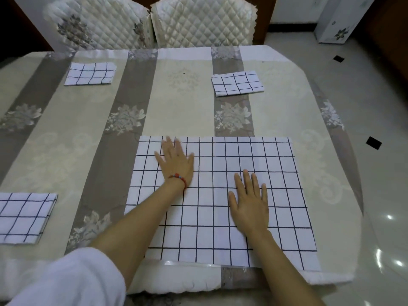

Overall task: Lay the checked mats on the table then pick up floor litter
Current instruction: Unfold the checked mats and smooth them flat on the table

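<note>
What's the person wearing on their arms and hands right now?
Left hand: bare, with a red beaded bracelet at the wrist and a white fluffy sleeve pushed up past the elbow. Right hand: bare, no jewellery; no sleeve shows.

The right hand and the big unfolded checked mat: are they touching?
Touching. The head view shows the right hand lying flat, palm down with fingers spread, directly on the unfolded checked mat, with no gap visible beneath it.
</note>
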### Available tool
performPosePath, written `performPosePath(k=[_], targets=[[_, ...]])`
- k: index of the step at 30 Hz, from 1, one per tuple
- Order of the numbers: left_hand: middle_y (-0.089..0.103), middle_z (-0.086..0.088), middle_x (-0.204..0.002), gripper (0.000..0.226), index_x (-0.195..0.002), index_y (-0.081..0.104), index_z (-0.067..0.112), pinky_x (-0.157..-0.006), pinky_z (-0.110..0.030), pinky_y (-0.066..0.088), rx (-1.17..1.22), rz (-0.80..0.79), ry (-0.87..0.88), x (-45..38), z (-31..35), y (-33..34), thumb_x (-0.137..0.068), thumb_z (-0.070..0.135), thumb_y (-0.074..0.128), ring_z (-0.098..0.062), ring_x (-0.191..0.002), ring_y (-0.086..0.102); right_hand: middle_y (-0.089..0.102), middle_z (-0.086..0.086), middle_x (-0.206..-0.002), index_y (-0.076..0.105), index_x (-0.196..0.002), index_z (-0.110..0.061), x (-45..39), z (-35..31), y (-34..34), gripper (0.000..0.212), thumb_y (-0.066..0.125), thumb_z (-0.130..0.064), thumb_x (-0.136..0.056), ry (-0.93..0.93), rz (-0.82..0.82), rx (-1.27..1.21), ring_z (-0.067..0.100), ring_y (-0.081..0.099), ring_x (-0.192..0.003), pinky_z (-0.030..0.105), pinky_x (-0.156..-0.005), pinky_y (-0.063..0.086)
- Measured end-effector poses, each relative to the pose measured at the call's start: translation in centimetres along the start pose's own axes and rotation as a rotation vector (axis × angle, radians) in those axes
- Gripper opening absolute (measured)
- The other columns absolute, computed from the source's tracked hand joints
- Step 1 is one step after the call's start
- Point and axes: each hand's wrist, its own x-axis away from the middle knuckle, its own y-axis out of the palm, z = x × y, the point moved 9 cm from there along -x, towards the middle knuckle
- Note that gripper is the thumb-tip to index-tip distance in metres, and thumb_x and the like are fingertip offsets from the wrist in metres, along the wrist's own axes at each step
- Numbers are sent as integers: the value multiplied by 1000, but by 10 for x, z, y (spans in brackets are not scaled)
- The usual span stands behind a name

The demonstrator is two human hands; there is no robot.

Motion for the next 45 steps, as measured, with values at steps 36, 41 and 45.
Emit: performPosePath(k=[36,41,45], targets=[[53,-17,-131,41,-121,56,6,-101,-40,39,220,53,89,88,-281,-99,-85,25,50,-33,-122,49,48,17,-136,53,-124,-5,35,-267,18,36,47,-18,-91,-314,-233,-186,34,45,-125,40,-102,36],[43,-17,-142,47,-130,47,8,-109,-41,32,213,47,-87,74,-412,-113,-88,25,55,-30,-134,36,48,14,-134,50,-126,-7,56,-376,51,37,43,-21,-92,-317,-317,-225,32,45,-122,38,-102,37],[40,-18,-141,59,-136,37,10,-105,-44,37,214,-12,-212,65,-478,-111,-86,34,57,-33,-130,37,44,8,-140,44,-133,-13,59,-427,76,43,46,-24,-91,-241,-380,-251,27,38,-129,35,-104,34]])
